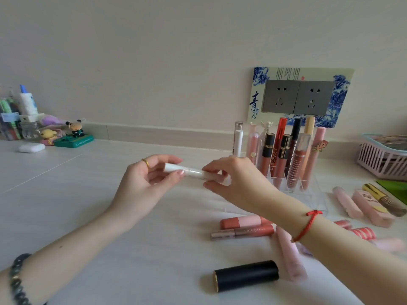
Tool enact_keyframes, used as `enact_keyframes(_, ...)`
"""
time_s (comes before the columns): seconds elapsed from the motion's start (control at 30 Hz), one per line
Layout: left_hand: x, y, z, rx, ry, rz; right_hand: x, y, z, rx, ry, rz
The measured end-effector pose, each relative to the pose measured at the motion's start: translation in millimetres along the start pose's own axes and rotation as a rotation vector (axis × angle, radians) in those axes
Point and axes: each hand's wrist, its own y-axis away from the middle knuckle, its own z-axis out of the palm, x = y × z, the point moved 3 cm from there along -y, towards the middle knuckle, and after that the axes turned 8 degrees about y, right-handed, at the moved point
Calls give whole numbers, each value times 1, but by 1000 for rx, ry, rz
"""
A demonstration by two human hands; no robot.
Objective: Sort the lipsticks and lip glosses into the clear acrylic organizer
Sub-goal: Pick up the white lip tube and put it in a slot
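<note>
A white lipstick tube (189,172) lies level in the air between both hands. My left hand (147,181) pinches its left end and my right hand (231,179) grips its right end. Just behind my right hand stands the clear acrylic organizer (308,194), with several lip glosses (297,161) and lipsticks upright in its back compartments. Loose on the table lie a black lipstick (246,276), a coral lip gloss (242,222), a rose-capped gloss (242,233) and a pale pink tube (288,256) partly under my right forearm. More pink tubes (361,205) lie to the right.
A pink slatted basket (383,161) sits at the far right. A socket plate (299,96) is on the wall behind the organizer. At the back left are small figurines (74,130), a white earbud case (32,148) and a pen container (11,119).
</note>
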Motion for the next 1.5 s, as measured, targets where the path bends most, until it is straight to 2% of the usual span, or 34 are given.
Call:
enact_keyframes(0.17, 15, -20, 39, -33, 151, 94, 22, 10, -22, 62, 4, 81)
enact_keyframes(0.33, 16, -41, 75, -18, 248, 104, 39, 15, -25, 73, -24, 185)
enact_keyframes(0.67, 1, -49, 88, -85, 182, 106, 51, 18, -15, 102, -241, 270)
enact_keyframes(1.5, -23, -46, 90, -141, 91, 34, 51, 21, -8, 117, -211, 312)
